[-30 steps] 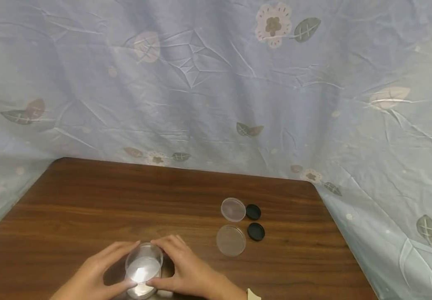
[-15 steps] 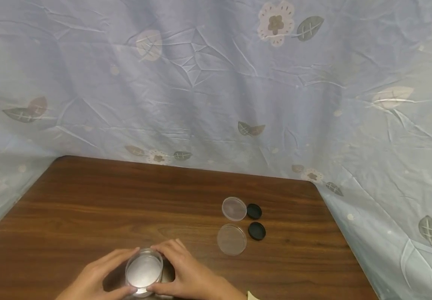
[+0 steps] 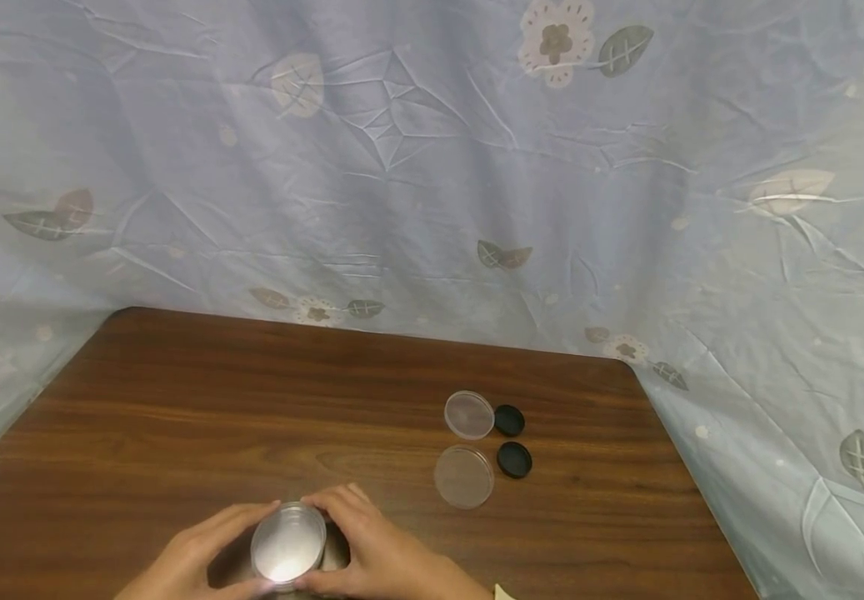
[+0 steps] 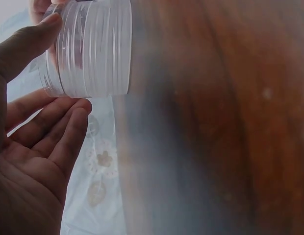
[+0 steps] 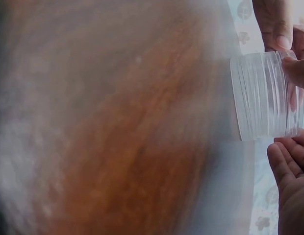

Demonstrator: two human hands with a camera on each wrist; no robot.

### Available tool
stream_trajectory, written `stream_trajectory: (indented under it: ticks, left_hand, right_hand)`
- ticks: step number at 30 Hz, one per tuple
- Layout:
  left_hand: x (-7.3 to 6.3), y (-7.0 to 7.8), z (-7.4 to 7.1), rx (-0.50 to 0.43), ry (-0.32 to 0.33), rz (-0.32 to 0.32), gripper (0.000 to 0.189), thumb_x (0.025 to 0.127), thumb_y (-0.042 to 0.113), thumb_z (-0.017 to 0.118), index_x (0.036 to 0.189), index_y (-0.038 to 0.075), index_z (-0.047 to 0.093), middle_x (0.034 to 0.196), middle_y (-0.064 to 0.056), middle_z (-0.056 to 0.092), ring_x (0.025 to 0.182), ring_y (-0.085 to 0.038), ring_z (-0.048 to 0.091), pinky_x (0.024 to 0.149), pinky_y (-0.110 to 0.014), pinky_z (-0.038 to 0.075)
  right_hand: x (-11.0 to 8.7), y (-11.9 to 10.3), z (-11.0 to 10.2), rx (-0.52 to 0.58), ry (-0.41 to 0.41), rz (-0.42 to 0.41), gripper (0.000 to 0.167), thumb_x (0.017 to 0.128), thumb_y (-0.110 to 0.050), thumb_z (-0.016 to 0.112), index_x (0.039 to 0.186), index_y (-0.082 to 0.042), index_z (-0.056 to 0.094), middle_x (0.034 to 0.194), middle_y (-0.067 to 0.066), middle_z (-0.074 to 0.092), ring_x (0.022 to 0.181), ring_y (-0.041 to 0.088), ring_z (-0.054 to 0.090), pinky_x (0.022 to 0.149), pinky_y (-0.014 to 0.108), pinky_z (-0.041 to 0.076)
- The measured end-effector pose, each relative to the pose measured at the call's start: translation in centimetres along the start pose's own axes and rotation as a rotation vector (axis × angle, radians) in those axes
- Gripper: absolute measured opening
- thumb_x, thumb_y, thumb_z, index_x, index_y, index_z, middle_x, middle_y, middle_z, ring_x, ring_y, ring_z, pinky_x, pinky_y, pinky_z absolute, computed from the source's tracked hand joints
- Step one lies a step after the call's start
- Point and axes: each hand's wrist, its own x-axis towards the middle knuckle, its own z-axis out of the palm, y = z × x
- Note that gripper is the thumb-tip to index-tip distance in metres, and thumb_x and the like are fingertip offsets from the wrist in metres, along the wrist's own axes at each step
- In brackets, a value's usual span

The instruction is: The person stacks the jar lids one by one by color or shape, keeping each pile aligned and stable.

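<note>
A stack of round clear plastic dishes like petri dishes (image 3: pixel 288 546) stands on the wooden table near its front edge. My left hand (image 3: pixel 202 554) grips the top dish from the left, with the thumb at the near rim and a fingertip at the far rim. From the right, my right hand (image 3: pixel 367 537) holds the same top dish in a matching way. Ribbed layers of the stack (image 4: pixel 95 54) show side-on in the left wrist view, pressed close together. Both hands' fingers also appear around the upper end of the stack (image 5: pixel 262 95) in the right wrist view.
Right of the hands, two clear round dishes (image 3: pixel 469 415) lie flat on the brown table (image 3: pixel 214 400), one behind the other. Two small black round caps (image 3: pixel 514 460) sit beside them. A floral curtain (image 3: pixel 402 167) surrounds the table's back and sides.
The top dish was raised and offset over the stack a second ago; it has come down and now lines up with it. Both hands moved slightly down with it, keeping their hold.
</note>
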Motion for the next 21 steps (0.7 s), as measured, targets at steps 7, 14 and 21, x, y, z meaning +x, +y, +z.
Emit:
stream_trajectory:
  ticks: [7, 14, 21]
  left_hand:
    - [0.00, 0.09, -0.18, -0.003, -0.004, -0.003, 0.084, 0.069, 0.040, 0.097, 0.143, 0.021, 0.062, 0.128, 0.011, 0.069, 0.114, 0.000, 0.065, 0.083, -0.021, 0.056]
    - [-0.12, 0.11, -0.02, -0.025, -0.050, -0.050, 0.085, 0.071, 0.041, 0.095, 0.145, 0.019, 0.060, 0.128, 0.009, 0.069, 0.115, 0.000, 0.065, 0.082, -0.021, 0.056]
    - [-0.09, -0.11, 0.11, -0.004, -0.067, -0.036, 0.087, 0.073, 0.044, 0.094, 0.147, 0.014, 0.058, 0.127, 0.006, 0.069, 0.113, -0.003, 0.066, 0.080, -0.024, 0.058]
  right_hand:
    - [0.07, 0.14, 0.22, 0.000, -0.007, -0.015, 0.071, 0.093, -0.038, 0.081, 0.149, -0.013, 0.047, 0.139, -0.001, 0.059, 0.125, 0.005, 0.052, 0.105, 0.014, 0.045]
    - [-0.06, 0.27, 0.23, -0.011, -0.012, -0.018, 0.074, 0.094, -0.039, 0.079, 0.153, -0.012, 0.044, 0.143, 0.000, 0.058, 0.130, 0.007, 0.052, 0.107, 0.016, 0.046]
    - [-0.13, 0.24, 0.18, -0.024, -0.020, -0.015, 0.077, 0.095, -0.040, 0.078, 0.155, -0.008, 0.042, 0.147, -0.001, 0.056, 0.134, 0.007, 0.051, 0.114, 0.024, 0.046]
